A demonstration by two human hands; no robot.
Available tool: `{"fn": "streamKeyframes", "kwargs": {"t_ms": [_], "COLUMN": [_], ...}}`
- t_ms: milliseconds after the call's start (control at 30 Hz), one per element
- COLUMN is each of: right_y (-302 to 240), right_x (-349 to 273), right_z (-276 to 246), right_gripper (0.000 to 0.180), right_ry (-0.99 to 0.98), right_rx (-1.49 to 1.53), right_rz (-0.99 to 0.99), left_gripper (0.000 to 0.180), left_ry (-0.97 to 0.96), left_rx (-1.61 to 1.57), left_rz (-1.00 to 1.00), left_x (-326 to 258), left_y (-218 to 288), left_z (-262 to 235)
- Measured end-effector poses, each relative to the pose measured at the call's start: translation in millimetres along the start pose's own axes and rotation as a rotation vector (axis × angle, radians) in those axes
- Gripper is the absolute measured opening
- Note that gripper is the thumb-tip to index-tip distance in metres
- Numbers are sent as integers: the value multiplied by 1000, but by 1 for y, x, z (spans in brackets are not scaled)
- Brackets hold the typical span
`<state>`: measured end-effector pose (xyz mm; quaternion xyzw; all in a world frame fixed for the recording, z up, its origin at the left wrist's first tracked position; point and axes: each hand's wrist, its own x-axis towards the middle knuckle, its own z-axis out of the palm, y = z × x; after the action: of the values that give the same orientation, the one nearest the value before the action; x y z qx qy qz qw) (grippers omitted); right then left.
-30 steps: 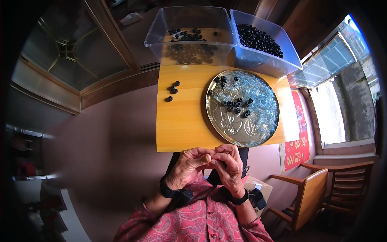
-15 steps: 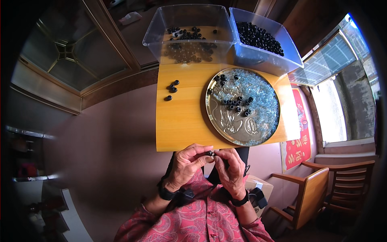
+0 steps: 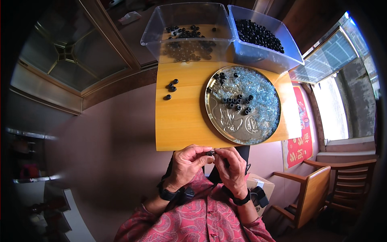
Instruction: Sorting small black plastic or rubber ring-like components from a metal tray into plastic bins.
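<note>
Just in front of the table's near edge, my left hand [image 3: 184, 164] pinches a small black round piece [image 3: 209, 153] between thumb and fingers. My right hand [image 3: 231, 166] meets it there, thumb and forefinger closed at the right side of the piece; whatever is between those fingertips is too small to name. Beyond my hands lies a round shiny metal tray [image 3: 213, 121]. Many tiny clear-blue bits [image 3: 264, 103] cover its right and far parts. Several black pieces with holes [image 3: 232, 105] sit in its middle and at its far left.
Several loose black pieces [image 3: 173, 88] lie on the wooden table [image 3: 179, 125] left of the tray. At the far edge stand a clear plastic bin [image 3: 147, 38] with some black pieces and a fuller bluish bin [image 3: 264, 59]. A wooden chair [image 3: 312, 197] and cardboard box [image 3: 266, 187] are at right.
Both hands stay together in nearly the same place, with the fingertips shifting slightly around the black piece. The pieces on the tray and table look unmoved.
</note>
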<state>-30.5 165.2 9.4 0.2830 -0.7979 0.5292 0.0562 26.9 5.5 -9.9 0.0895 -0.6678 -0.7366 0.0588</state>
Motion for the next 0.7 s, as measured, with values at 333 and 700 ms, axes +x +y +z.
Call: {"fn": "streamKeyframes", "kwargs": {"t_ms": [333,700], "right_y": [12,10], "right_x": [-8,0], "right_z": [1,-4], "right_gripper": [20,22], "right_ry": [17,11], "right_rx": [224,150], "right_rz": [173,83], "left_gripper": [25,24], "left_ry": [4,-18], "left_rx": [178,294], "left_rz": [147,266], "left_x": [5,12], "left_y": [14,15], "left_z": [3,2]}}
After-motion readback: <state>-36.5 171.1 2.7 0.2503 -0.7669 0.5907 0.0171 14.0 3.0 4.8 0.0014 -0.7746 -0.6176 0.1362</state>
